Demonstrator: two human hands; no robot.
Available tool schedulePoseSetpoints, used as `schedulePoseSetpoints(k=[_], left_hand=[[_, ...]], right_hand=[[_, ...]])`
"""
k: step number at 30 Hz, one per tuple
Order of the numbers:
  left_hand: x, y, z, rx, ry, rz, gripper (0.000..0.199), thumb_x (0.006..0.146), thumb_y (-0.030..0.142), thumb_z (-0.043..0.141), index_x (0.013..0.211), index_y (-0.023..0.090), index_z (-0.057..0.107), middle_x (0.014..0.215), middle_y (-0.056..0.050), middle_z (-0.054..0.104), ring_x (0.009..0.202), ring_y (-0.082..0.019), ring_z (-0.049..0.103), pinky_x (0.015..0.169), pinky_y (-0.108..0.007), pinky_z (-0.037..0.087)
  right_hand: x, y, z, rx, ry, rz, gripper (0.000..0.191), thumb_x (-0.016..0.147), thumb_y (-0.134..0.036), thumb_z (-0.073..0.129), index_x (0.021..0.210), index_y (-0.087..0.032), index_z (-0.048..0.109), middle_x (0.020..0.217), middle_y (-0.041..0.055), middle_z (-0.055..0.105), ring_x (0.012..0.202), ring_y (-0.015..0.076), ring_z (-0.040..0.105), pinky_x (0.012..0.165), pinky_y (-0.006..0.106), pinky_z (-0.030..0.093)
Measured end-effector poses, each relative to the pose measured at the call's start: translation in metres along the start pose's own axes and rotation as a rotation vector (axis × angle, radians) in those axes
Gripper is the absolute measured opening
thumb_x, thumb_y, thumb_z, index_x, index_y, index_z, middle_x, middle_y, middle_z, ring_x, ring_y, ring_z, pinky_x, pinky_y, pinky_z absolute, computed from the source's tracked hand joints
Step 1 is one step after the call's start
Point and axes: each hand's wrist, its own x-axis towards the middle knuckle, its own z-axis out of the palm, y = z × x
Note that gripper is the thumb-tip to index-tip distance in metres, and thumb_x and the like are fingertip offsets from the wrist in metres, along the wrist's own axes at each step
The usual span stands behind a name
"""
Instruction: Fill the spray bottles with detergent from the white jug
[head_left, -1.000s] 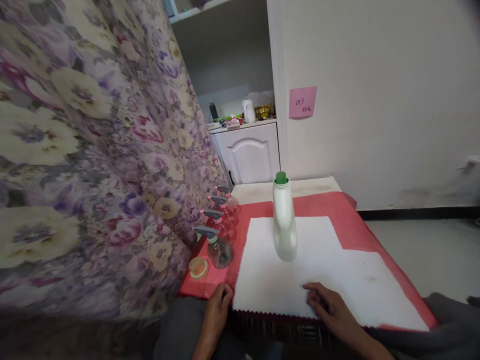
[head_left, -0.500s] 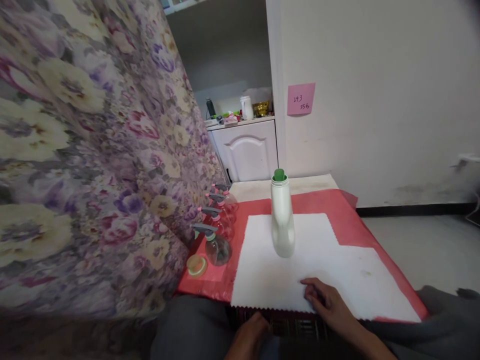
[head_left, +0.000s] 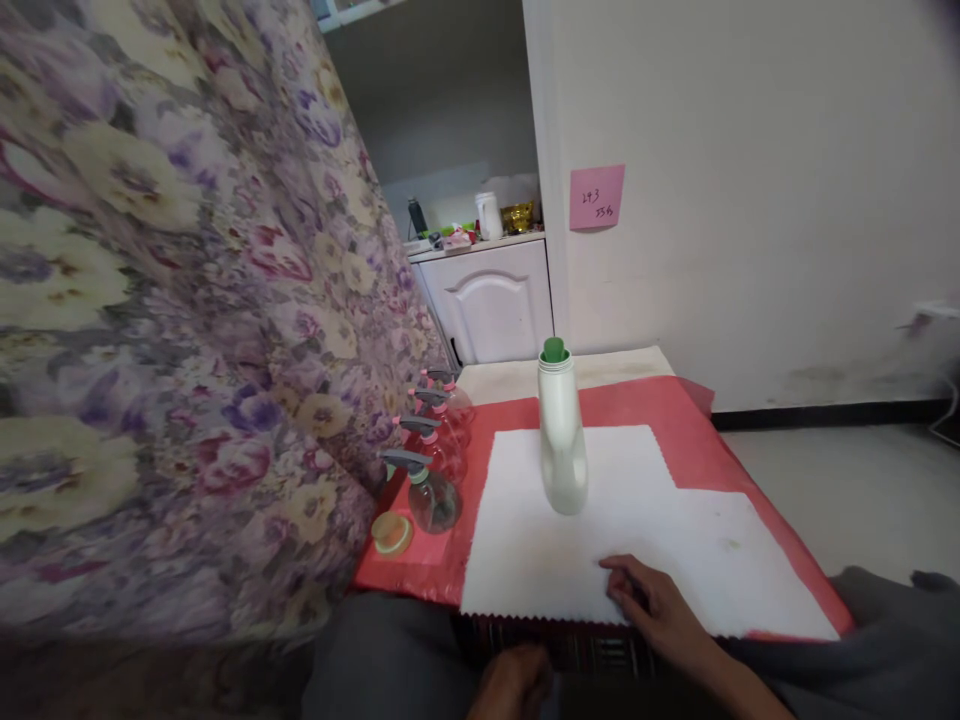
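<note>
A pale bottle [head_left: 564, 440] with a green spout in its uncapped mouth stands upright on the white cloth [head_left: 525, 560]. My right hand [head_left: 651, 602] rests at the cloth's front edge, in front of the bottle and not touching it. Its index finger points out to the left, the others are curled, and no object shows in it. Below the table's front edge, near my lap, is my left hand [head_left: 517, 675], dim and partly blurred; its fingers cannot be made out clearly.
Several clear spray bottles [head_left: 433, 500] with grey triggers line the table's left side, on the red cover [head_left: 697, 450]. A round yellowish-lidded jar [head_left: 391, 533] sits in front of them. A floral curtain [head_left: 225, 400] hangs at the left. Behind stands a white cabinet [head_left: 499, 300].
My left hand has moved slightly to the right and down. The whole view has shifted a little; the bottle and my right hand stay in place on the cloth.
</note>
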Motion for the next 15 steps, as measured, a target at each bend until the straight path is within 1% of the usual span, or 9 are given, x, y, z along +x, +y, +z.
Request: schedulePoseSetpoints(k=[2,4,6,8,9,11,13,15], left_hand=[[-0.001,0.005,-0.004,0.003,-0.012,0.043,0.03,0.089,0.023,0.041,0.07,0.018,0.063,0.072,-0.003,0.063,0.067,-0.015,0.059,0.062,-0.025,0.044],[-0.002,0.012,-0.01,-0.001,0.016,0.109,0.033,0.093,0.025,0.034,0.081,0.019,0.065,0.081,-0.006,0.065,0.075,-0.015,0.061,0.067,-0.025,0.048],[-0.004,0.017,-0.019,0.037,0.098,0.164,0.032,0.095,0.025,0.033,0.095,0.02,0.064,0.094,-0.009,0.067,0.087,-0.017,0.064,0.076,-0.027,0.051],[-0.005,0.017,-0.028,0.157,0.185,0.171,0.029,0.094,0.023,0.037,0.114,0.022,0.059,0.115,-0.012,0.065,0.108,-0.02,0.061,0.091,-0.032,0.051],[-0.004,0.015,-0.032,0.244,0.213,0.165,0.033,0.093,0.022,0.042,0.124,0.024,0.054,0.128,-0.013,0.06,0.12,-0.022,0.056,0.098,-0.036,0.048],[0.0,0.006,-0.036,0.432,0.234,0.158,0.053,0.089,0.018,0.05,0.14,0.027,0.038,0.146,-0.012,0.046,0.135,-0.024,0.042,0.106,-0.043,0.043],[0.006,-0.006,-0.037,0.598,0.251,0.149,0.071,0.084,0.015,0.057,0.147,0.027,0.026,0.153,-0.013,0.037,0.14,-0.028,0.034,0.107,-0.049,0.041],[0.013,-0.02,-0.035,0.729,0.268,0.126,0.081,0.08,0.015,0.062,0.149,0.026,0.021,0.153,-0.014,0.035,0.14,-0.03,0.034,0.106,-0.052,0.041]], right_hand=[[0.0,0.001,0.001,0.004,0.001,0.0,0.029,0.09,-0.034,0.048,0.113,-0.02,0.058,0.077,0.0002,0.06,0.068,0.0162,0.055,0.066,0.028,0.046],[0.0,0.002,0.001,0.009,-0.001,-0.005,0.028,0.091,-0.033,0.048,0.114,-0.02,0.058,0.077,0.0002,0.06,0.068,0.016,0.055,0.066,0.028,0.046],[-0.001,0.002,0.002,0.019,-0.001,-0.013,0.027,0.091,-0.032,0.048,0.114,-0.02,0.058,0.077,0.0,0.06,0.068,0.0159,0.055,0.066,0.028,0.046],[-0.001,0.003,0.002,0.024,-0.002,-0.02,0.027,0.091,-0.031,0.048,0.113,-0.02,0.057,0.076,-0.0002,0.059,0.067,0.0157,0.055,0.065,0.027,0.045],[0.0,0.002,0.002,0.022,-0.005,-0.02,0.026,0.091,-0.031,0.048,0.113,-0.02,0.057,0.076,-0.0003,0.059,0.067,0.0156,0.054,0.065,0.027,0.045],[0.0,0.002,0.002,0.014,-0.009,-0.018,0.026,0.091,-0.031,0.048,0.113,-0.021,0.058,0.076,-0.0004,0.059,0.067,0.0155,0.054,0.065,0.027,0.045],[0.0,0.001,0.001,0.007,-0.006,-0.013,0.026,0.091,-0.032,0.048,0.112,-0.021,0.058,0.076,-0.0006,0.059,0.067,0.0157,0.054,0.065,0.027,0.045],[0.0,0.0,0.001,0.008,0.002,-0.011,0.026,0.091,-0.032,0.048,0.112,-0.021,0.058,0.076,-0.0003,0.059,0.068,0.0161,0.055,0.066,0.028,0.046]])
